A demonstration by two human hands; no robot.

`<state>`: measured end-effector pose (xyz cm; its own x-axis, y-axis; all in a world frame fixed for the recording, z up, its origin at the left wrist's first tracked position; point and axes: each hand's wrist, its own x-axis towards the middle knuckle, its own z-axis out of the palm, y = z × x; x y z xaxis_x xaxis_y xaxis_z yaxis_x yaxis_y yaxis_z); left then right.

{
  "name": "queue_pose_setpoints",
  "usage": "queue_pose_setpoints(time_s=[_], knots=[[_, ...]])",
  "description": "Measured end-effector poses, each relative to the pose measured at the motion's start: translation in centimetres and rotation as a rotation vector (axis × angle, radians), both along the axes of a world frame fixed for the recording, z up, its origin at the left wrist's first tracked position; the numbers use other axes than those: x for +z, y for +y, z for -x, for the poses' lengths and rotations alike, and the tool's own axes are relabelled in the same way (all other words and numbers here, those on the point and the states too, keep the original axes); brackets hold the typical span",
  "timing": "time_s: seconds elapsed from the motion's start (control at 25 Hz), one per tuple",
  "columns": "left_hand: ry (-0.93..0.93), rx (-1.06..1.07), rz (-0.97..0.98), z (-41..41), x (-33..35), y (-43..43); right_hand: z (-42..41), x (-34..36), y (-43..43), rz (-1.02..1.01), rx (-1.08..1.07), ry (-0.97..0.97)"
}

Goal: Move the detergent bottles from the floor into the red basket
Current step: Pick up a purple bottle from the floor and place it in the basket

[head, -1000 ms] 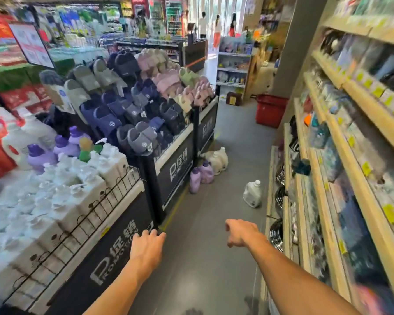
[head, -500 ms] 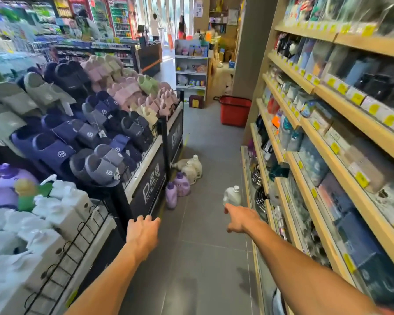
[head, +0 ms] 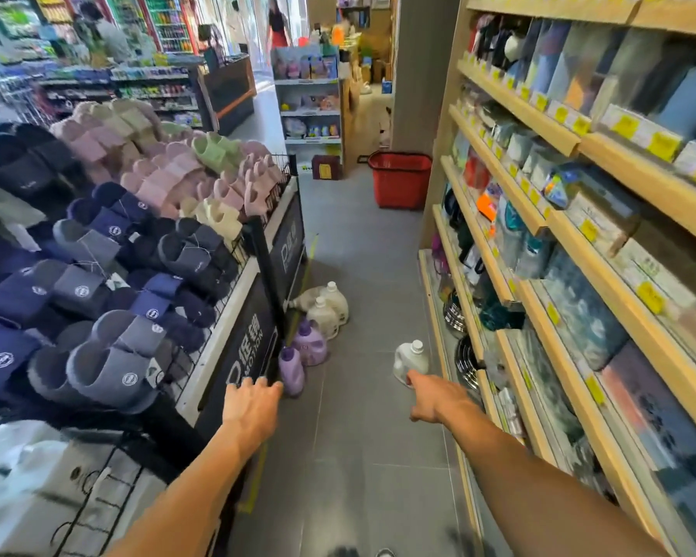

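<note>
Two purple detergent bottles [head: 303, 355] stand on the grey floor beside the slipper stand, with three cream bottles [head: 325, 309] just behind them, one lying on its side. A single white bottle [head: 410, 360] stands alone near the right shelving. The red basket [head: 400, 179] sits on the floor further down the aisle. My left hand [head: 250, 406] is stretched forward with straight fingers, holding nothing, just short of the purple bottles. My right hand [head: 434, 399] reaches forward with its fingers curled under, empty, just short of the white bottle.
A black display stand [head: 258, 315] piled with slippers borders the aisle on the left. Wooden shelving [head: 539, 275] full of packaged goods lines the right. A white shelf unit [head: 308, 110] stands at the aisle's end, and people are in the far background.
I have moved forward along the aisle; the bottles and the basket are nearer and larger. Both hands stay stretched out and empty, now close to the bottles.
</note>
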<state>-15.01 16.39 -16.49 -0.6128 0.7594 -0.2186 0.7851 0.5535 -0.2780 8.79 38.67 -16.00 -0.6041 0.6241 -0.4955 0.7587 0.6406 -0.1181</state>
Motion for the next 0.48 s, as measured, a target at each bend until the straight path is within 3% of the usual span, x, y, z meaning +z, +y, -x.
queue_pose_setpoints(time_s=[0.48], knots=[[-0.057,0.097,0.078,10.9,-1.0,12.7,15.5,-2.3,15.2,0.028,0.132,-0.004]])
